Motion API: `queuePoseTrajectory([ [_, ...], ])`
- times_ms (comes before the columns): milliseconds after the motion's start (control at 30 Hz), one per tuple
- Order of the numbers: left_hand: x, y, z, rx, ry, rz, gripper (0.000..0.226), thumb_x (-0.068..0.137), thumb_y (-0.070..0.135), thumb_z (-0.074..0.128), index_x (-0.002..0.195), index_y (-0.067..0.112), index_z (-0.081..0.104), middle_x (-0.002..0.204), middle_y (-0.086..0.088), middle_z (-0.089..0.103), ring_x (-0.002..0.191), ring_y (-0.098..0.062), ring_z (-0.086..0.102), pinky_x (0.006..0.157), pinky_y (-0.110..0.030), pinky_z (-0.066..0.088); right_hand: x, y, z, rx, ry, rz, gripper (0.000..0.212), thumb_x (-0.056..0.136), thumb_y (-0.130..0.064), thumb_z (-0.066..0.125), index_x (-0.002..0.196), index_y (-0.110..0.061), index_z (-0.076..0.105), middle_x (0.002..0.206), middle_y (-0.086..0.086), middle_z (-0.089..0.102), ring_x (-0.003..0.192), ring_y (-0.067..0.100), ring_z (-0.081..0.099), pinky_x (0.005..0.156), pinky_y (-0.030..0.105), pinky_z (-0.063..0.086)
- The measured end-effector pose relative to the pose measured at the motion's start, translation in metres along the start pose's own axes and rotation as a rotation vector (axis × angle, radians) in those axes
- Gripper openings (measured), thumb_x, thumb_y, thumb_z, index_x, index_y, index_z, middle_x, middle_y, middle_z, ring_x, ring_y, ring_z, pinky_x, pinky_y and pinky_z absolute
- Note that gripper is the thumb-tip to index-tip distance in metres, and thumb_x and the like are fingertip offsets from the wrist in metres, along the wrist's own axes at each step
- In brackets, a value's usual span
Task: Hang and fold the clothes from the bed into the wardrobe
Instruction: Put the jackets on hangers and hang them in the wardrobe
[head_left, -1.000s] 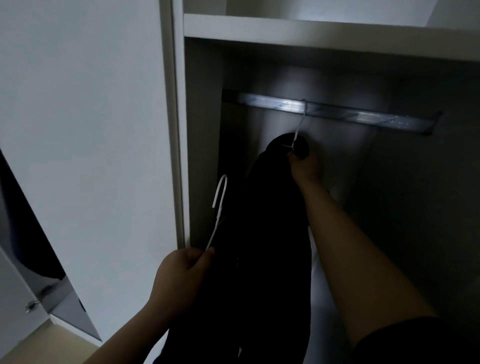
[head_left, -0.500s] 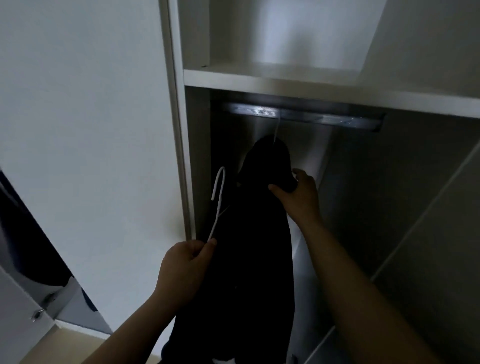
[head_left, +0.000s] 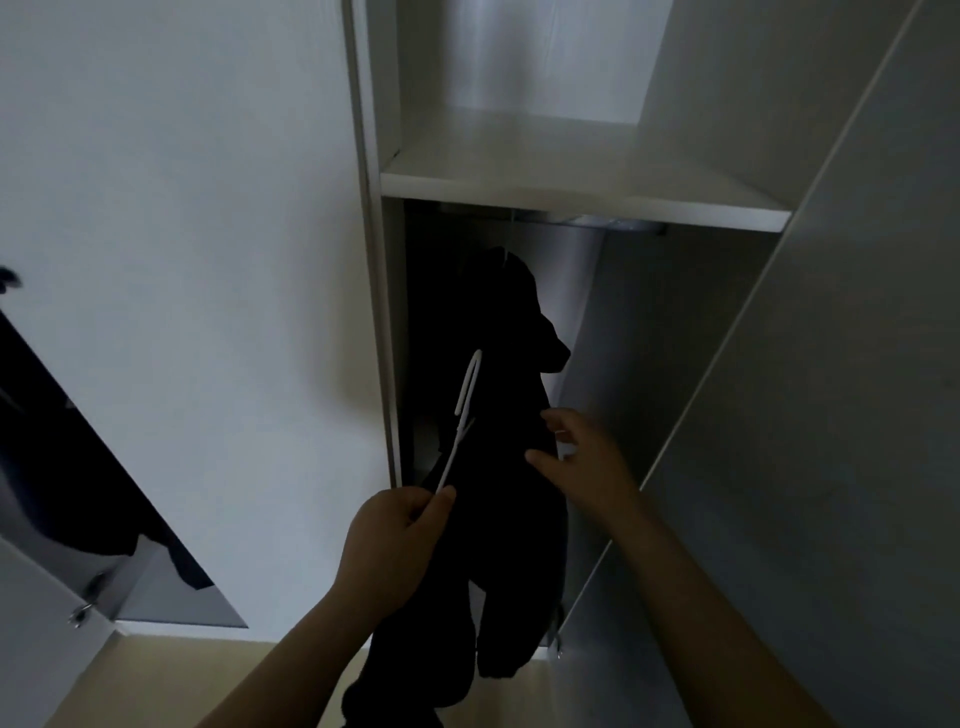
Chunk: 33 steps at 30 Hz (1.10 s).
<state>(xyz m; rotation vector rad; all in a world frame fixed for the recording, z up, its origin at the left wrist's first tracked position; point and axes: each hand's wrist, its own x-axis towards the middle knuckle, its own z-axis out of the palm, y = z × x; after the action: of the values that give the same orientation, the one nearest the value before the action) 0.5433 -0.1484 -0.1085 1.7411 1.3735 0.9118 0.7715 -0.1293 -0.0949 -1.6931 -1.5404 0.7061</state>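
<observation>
A white wardrobe (head_left: 371, 260) fills the view, seen from below. A flat white shelf (head_left: 571, 189) crosses its open compartment, and just under the shelf's front edge a short length of a silvery metal rail (head_left: 618, 226) shows. To the left of the opening is a plain white closed panel (head_left: 208, 260). To the right, a grey open door (head_left: 831, 415) slants across the frame, close beside the right forearm. At the lower left a second dark gap holds some dark hanging clothes (head_left: 47, 467), too dim to make out. A strip of beige floor (head_left: 156, 670) shows below.

A black garment (head_left: 509, 395) hangs in the compartment below the rail, its top close under the shelf and its lower folds dropping past both wrists. The dark cloth is too dim to tell whether it is one piece or two.

The left hand (head_left: 389, 545) is in front of the garment's lower left part, fingers curled. Thumb and forefinger pinch the stem of a thin white hanger (head_left: 464, 410), whose hook points up against the black cloth. The right hand (head_left: 587, 467) is at the garment's right edge, at mid height, fingers spread and relaxed, holding nothing. Its thumb overlaps the cloth; whether it touches cannot be told.
</observation>
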Motion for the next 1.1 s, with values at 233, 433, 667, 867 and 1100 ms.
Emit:
queuePoseTrajectory([
  [233,-0.046,0.011,-0.026,0.151,-0.103,0.115,0.051,0.091,0.043,0.054,0.043,0.028,0.045,0.039,0.007,0.037,0.038,-0.005,0.037,0.045,-0.016,0.030,-0.031,0.004,0.005,-0.146,-0.176,-0.119,0.076,0.083,-0.025,0.073,0.148,-0.024,0.033,0.152,0.000,0.033,0.138,0.016,0.035,0.115,0.033,0.031],
  [433,-0.081,0.026,-0.052,0.225,-0.197,0.229,0.052,0.092,0.041,0.055,0.044,0.029,0.041,0.040,0.009,0.030,0.039,-0.005,0.030,0.044,-0.015,0.026,-0.067,0.013,-0.001,-0.228,-0.259,-0.162,0.087,0.081,-0.030,0.075,0.152,-0.026,0.025,0.158,-0.003,0.023,0.143,0.012,0.023,0.112,0.021,0.019],
  [667,-0.097,0.047,-0.079,0.386,-0.326,0.345,0.050,0.091,0.049,0.053,0.048,0.026,0.040,0.045,0.004,0.030,0.042,-0.009,0.031,0.046,-0.020,0.024,-0.116,-0.001,-0.010,-0.252,-0.212,-0.142,0.086,0.077,-0.022,0.079,0.150,-0.020,0.031,0.146,0.005,0.040,0.135,0.018,0.038,0.108,0.022,0.028],
  [867,-0.097,0.057,-0.112,0.420,-0.341,0.412,0.045,0.089,0.047,0.057,0.048,0.030,0.047,0.048,0.005,0.045,0.046,-0.009,0.045,0.052,-0.029,0.039,-0.164,-0.025,-0.028,-0.234,-0.202,0.021,0.085,0.068,-0.057,0.077,0.140,-0.028,0.043,0.124,-0.008,0.048,0.114,0.010,0.048,0.093,0.021,0.038],
  [1100,-0.095,0.041,-0.119,0.475,-0.142,0.590,0.033,0.092,0.042,0.054,0.062,0.028,0.053,0.056,0.008,0.051,0.056,-0.003,0.050,0.053,-0.015,0.034,-0.225,-0.060,-0.006,-0.069,-0.043,0.058,0.040,0.066,-0.073,0.064,0.089,-0.039,0.067,0.079,-0.015,0.067,0.071,-0.004,0.062,0.062,0.008,0.045],
])
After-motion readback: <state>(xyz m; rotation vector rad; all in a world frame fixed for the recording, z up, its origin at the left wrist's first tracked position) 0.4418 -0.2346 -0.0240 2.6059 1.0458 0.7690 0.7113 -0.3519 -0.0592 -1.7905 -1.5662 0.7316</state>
